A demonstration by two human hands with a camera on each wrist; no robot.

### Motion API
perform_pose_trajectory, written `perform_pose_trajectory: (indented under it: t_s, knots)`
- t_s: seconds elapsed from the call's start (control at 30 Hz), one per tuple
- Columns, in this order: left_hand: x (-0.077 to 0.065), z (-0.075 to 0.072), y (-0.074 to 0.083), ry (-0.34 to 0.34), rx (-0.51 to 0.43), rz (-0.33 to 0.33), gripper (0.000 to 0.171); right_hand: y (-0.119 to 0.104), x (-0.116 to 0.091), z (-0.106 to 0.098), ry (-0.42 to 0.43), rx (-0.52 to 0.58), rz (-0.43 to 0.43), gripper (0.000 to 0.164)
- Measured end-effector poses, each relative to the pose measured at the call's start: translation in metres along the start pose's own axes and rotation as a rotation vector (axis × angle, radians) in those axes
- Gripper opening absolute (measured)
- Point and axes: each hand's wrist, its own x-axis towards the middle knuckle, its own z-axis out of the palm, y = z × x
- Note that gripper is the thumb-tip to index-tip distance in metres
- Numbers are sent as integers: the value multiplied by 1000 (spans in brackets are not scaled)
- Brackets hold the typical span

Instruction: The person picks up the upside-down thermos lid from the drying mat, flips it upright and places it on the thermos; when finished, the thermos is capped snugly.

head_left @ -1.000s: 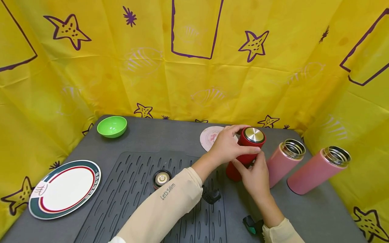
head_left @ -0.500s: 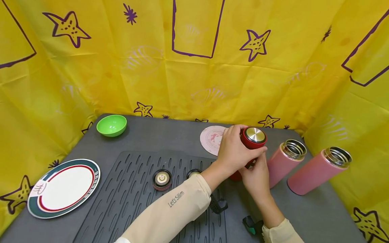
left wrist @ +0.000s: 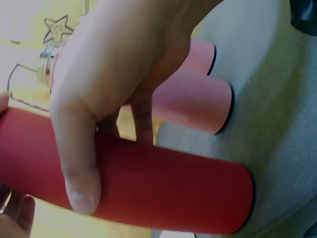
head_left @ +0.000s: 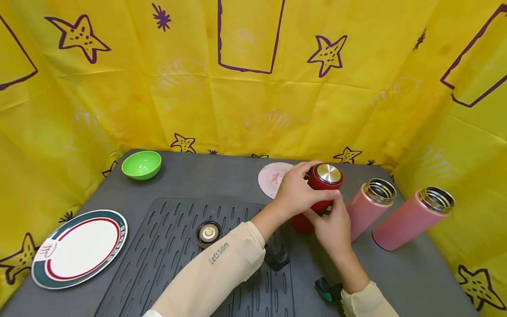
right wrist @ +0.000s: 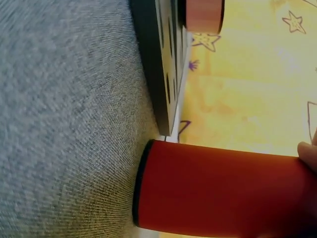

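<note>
A red thermos bottle (head_left: 303, 224) with a silver-topped lid (head_left: 329, 174) stands upright on the grey table. Around its top curls my left hand (head_left: 296, 189), thumb across the front just below the silver disc. Lower down, my right hand (head_left: 332, 226) grips the bottle's body. In the left wrist view its thumb lies over the red bottle (left wrist: 173, 188), while fingertips of my left hand (left wrist: 17, 218) show at the left edge. The right wrist view has the bottle's dark-edged base (right wrist: 141, 183) on the table surface.
Two lidless pink bottles (head_left: 364, 215) stand to the right. On the black ribbed mat (head_left: 170, 259) sits an upturned lid (head_left: 208, 234). A green bowl (head_left: 141, 165), a rimmed plate (head_left: 81, 248) and a pink round coaster (head_left: 271, 180) lie farther out. Yellow cloth (head_left: 237, 114) encloses the table.
My left hand turned rightward at the bottle's top, then came back leftward. A second lid on the mat, in sight half a second ago, is now behind my left sleeve.
</note>
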Motion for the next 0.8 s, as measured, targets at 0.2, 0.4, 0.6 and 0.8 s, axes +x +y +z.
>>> perform_pose_trajectory:
  t_s: [0.2, 0.4, 0.6, 0.8]
  knots:
    - [8, -10, -3, -141, -32, -78, 66, 0, 1, 1, -22, 8, 15, 76]
    - [-1, 2, 6, -68, 125, -73, 78, 3, -1, 0, -17, -5, -7, 62]
    - [-9, 16, 15, 175, 266, -47, 79, 4, 0, 1, -12, 6, -2, 60]
    - [-6, 9, 15, 203, 252, -10, 71, 1, 1, 2, 4, -2, 13, 64]
